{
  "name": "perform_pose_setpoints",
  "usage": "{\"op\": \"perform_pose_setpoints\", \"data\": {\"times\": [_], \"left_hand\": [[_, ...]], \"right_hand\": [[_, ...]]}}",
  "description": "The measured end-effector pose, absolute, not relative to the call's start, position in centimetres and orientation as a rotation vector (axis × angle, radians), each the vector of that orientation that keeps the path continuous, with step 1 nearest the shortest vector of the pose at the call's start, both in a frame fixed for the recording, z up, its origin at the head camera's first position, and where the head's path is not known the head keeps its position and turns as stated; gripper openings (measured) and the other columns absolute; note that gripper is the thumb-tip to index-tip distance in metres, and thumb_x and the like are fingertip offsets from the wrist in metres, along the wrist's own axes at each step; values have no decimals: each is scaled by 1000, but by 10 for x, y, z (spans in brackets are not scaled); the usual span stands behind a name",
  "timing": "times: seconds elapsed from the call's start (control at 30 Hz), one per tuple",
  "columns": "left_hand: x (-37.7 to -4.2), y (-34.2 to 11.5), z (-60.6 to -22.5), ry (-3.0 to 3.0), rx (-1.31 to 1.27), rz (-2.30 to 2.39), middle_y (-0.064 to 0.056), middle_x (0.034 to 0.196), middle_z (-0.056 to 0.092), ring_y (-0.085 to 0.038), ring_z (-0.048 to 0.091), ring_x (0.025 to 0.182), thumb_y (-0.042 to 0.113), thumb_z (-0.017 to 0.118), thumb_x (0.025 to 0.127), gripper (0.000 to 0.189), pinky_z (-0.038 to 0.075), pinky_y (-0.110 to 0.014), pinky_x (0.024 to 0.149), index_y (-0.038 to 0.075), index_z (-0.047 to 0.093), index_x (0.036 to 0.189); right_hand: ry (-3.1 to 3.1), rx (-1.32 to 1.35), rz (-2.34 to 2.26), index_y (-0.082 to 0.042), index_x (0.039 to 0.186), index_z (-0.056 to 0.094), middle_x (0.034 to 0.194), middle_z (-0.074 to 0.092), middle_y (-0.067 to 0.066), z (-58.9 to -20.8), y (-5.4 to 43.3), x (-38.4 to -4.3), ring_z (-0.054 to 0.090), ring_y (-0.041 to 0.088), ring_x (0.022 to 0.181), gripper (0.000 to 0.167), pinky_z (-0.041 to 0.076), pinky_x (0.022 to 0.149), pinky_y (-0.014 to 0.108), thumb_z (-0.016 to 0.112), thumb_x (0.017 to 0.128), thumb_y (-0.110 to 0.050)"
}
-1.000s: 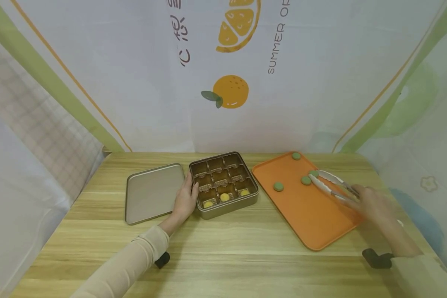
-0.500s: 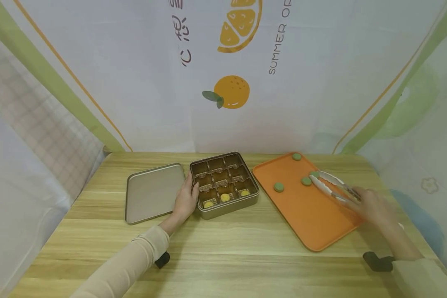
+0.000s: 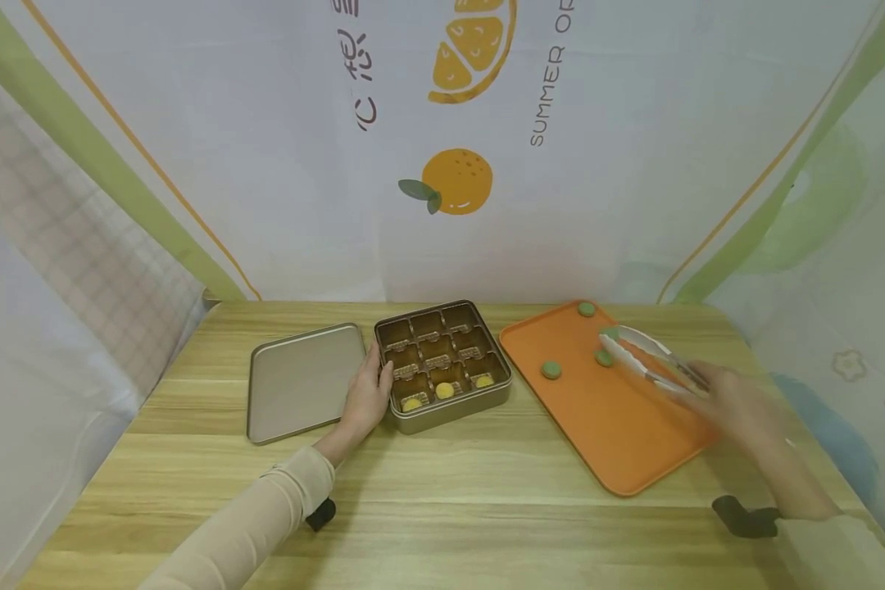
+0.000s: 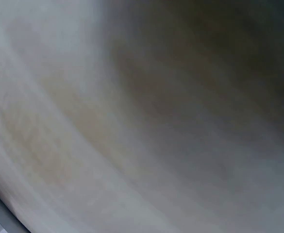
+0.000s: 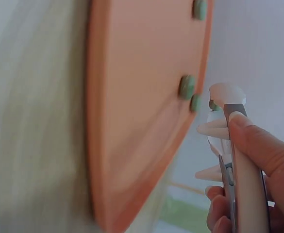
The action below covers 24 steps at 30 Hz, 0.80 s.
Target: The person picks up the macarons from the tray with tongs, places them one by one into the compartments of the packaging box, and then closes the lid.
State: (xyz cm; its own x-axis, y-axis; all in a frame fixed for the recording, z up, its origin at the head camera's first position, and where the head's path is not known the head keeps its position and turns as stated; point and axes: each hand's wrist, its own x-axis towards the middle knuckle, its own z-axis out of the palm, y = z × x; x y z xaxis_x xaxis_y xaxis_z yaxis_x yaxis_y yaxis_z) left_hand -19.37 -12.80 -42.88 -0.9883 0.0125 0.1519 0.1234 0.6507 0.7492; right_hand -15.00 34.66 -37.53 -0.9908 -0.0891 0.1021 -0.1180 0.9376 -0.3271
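Observation:
My right hand [image 3: 733, 406] grips a pair of tongs [image 5: 241, 160] with white heads, the thumb pressed along one arm. A green macaron-like round [image 5: 213, 105] sits between the tong heads, above the orange tray [image 3: 634, 434]. Three similar green rounds rest on the tray, one of them [image 3: 604, 357] just under the tongs. My left hand [image 3: 367, 393] lies with fairly straight fingers along the left side of a metal box [image 3: 453, 411], thumb at its rim. Inside the box is a divided insert; yellow rounds [image 3: 445, 391] fill the front row. The left wrist view is a blur.
A flat metal lid [image 3: 306, 385] lies left of the box, close to the left hand. Behind the wooden table [image 3: 442, 508] hangs a white printed cloth [image 3: 324, 221]. The tray reaches near the table's right side.
The tongs have moved slightly left and up over the tray, carrying one green round away from its place beside another. My left hand and the box stay put.

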Motion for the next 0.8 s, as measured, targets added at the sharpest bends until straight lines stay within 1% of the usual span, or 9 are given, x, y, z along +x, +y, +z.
{"op": "perform_pose_setpoints", "data": {"times": [0.1, 0.13, 0.23, 0.33, 0.5, 0.57, 0.67, 0.73, 0.8], "left_hand": [[-194, -128, -428, -2737, -109, -1250, -29, 150, 20, -41, 22, 139, 18, 37, 102, 56, 22, -48, 115, -11, 17, 145], [-194, -128, -428, -2738, -107, -1249, -29, 150, 20, -41, 22, 139, 18, 37, 102, 56, 21, -48, 115, -11, 17, 145], [-194, -127, -428, -2740, -104, -1246, -29, 150, 20, -41, 22, 139, 18, 37, 102, 56, 22, -48, 115, -11, 17, 145], [-194, -127, -428, -2738, -104, -1244, -29, 150, 20, -41, 23, 138, 18, 37, 102, 56, 22, -48, 115, -11, 17, 145], [-195, -127, -428, -2738, -104, -1245, -29, 150, 21, -41, 23, 139, 18, 37, 102, 56, 22, -48, 115, -11, 17, 145], [-194, -127, -427, -2737, -103, -1249, -29, 150, 21, -41, 23, 139, 18, 37, 102, 56, 22, -48, 115, -11, 17, 145], [-194, -127, -427, -2742, -95, -1247, -29, 150, 20, -41, 23, 139, 18, 37, 102, 56, 21, -48, 115, -11, 17, 145], [-194, -128, -428, -2744, -93, -1245, -29, 150, 20, -41, 23, 139, 17, 38, 102, 55, 21, -48, 115, -11, 17, 145], [-194, -127, -428, -2746, -90, -1241, -29, 150, 20, -41, 23, 139, 17, 38, 102, 55, 21, -48, 115, -11, 17, 145]], "right_hand": [[-2975, 229, 543, 5, 124, 56, 93, 66, 19, -370, 335, -150, 54, 26, 72, 64, 39, 54, 30, 70, 82, -42], [-2964, 246, 550, 4, 124, 56, 87, 65, 16, -369, 331, -150, 52, 23, 70, 64, 37, 54, 29, 71, 82, -41], [-2944, 301, 566, 5, 124, 56, 81, 62, 12, -365, 318, -151, 50, 21, 68, 65, 35, 53, 28, 72, 81, -41], [-2956, 346, 610, 3, 124, 57, 75, 54, 3, -361, 303, -151, 46, 18, 66, 63, 34, 52, 27, 71, 82, -41], [-2889, 498, 683, -1, 123, 60, 83, 61, 4, -361, 278, -154, 46, 15, 66, 53, 37, 51, 25, 73, 81, -32], [-2848, 564, 676, -2, 117, 62, 77, 59, 3, -361, 267, -157, 44, 12, 62, 47, 36, 50, 23, 75, 80, -28], [-2823, 616, 651, -5, 100, 64, 64, 45, -3, -362, 252, -162, 36, 8, 55, 35, 30, 47, 20, 75, 79, -30], [-2827, 622, 641, -9, 91, 62, 62, 38, -5, -363, 242, -166, 32, 8, 53, 30, 27, 46, 20, 75, 79, -33], [-2847, 613, 650, -11, 90, 63, 63, 40, -6, -365, 234, -170, 34, 9, 55, 31, 27, 47, 21, 74, 79, -37]]}}
